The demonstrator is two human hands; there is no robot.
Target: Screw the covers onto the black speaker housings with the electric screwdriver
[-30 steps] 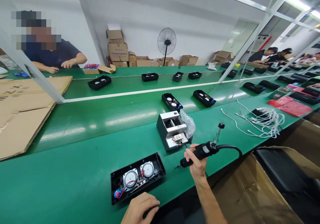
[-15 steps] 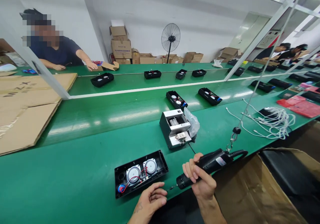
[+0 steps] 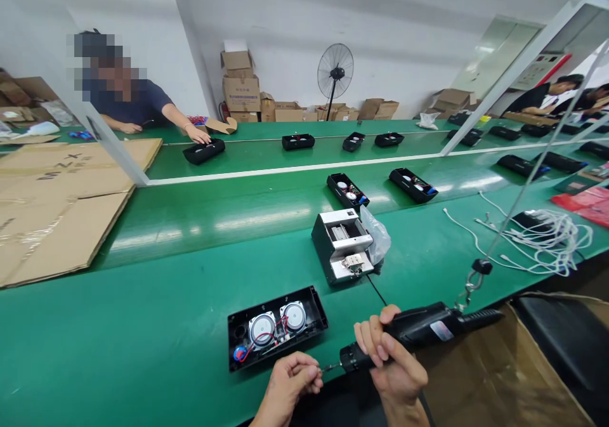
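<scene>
My right hand [image 3: 392, 363] grips a black electric screwdriver [image 3: 419, 332] that hangs from a cord, held nearly level at the table's near edge. My left hand [image 3: 290, 386] pinches at the driver's bit tip [image 3: 328, 368]; whatever small part it holds is too small to make out. Just beyond lies an open black speaker case [image 3: 277, 325] with two round drivers, red wires and a blue part inside. A grey metal screw feeder box [image 3: 341, 244] stands farther back, with a clear plastic bag [image 3: 377, 235] beside it.
More black cases [image 3: 349, 190] ride the green conveyor [image 3: 190, 224]. A person across the belt touches one case [image 3: 203, 151]. Flat cardboard [image 3: 57, 205] lies at left, white cables [image 3: 537, 236] at right, and cartons and a fan [image 3: 335, 72] stand by the wall.
My right hand has brought the screwdriver down and toward me. My left hand rose from the table edge to the bit tip. The person opposite reached out onto a case.
</scene>
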